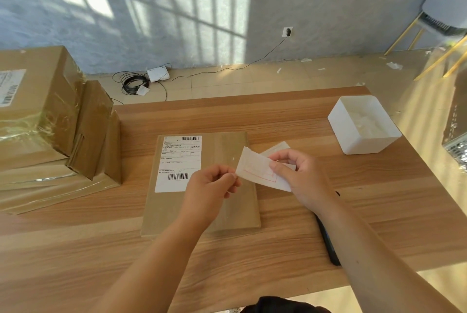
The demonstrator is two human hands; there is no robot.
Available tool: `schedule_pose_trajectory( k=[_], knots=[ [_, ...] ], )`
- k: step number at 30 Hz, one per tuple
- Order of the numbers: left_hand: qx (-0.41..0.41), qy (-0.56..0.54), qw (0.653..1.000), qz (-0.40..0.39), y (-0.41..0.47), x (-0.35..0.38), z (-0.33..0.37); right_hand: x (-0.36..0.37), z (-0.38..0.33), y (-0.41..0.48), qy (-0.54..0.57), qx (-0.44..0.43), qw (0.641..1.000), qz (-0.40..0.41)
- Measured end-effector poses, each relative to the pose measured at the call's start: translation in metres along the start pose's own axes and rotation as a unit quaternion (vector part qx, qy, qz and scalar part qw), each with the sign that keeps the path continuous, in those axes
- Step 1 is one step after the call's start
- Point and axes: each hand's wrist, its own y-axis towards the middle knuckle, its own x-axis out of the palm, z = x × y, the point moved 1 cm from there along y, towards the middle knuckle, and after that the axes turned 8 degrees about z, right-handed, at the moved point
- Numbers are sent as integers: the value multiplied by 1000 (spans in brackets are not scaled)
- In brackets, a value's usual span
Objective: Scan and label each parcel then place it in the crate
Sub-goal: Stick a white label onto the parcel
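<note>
Bare left hand [209, 186] and right hand [298, 173] in pinch on label sheet [255, 168]; dark device [328, 244] half under forearm [366, 249].

Over a wooden table [101, 249], the right hand [298, 173] is gripping a small white label sheet [255, 168], thumb pressing on top, while the left hand [209, 186] is pinching the sheet's near left corner. Beneath them a flat brown parcel [222, 145] is lying, already wearing a printed shipping label [177, 161]. Taped cardboard boxes [38, 110] are sitting stacked at the left, and a white box [364, 145] is resting at the far right.
</note>
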Motion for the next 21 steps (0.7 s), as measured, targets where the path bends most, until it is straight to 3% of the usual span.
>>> schedule_pose_trajectory(
  k=[9, 15, 19, 21],
  knots=[
    [2, -36, 999, -7, -4, 1, 4, -3, 0, 0, 4, 3, 1000, -3],
    [9, -46, 999, -4, -6, 5, 5, -2, 5, -1, -75, 12, 997, 29],
    [18, -43, 999, 8, -7, 9, 5, -2, 1, -10, -108, -52, 985, 123],
    [25, -42, 999, 11, -7, 11, 4, 1, -5, -13, -92, -103, 985, 100]
  ],
)
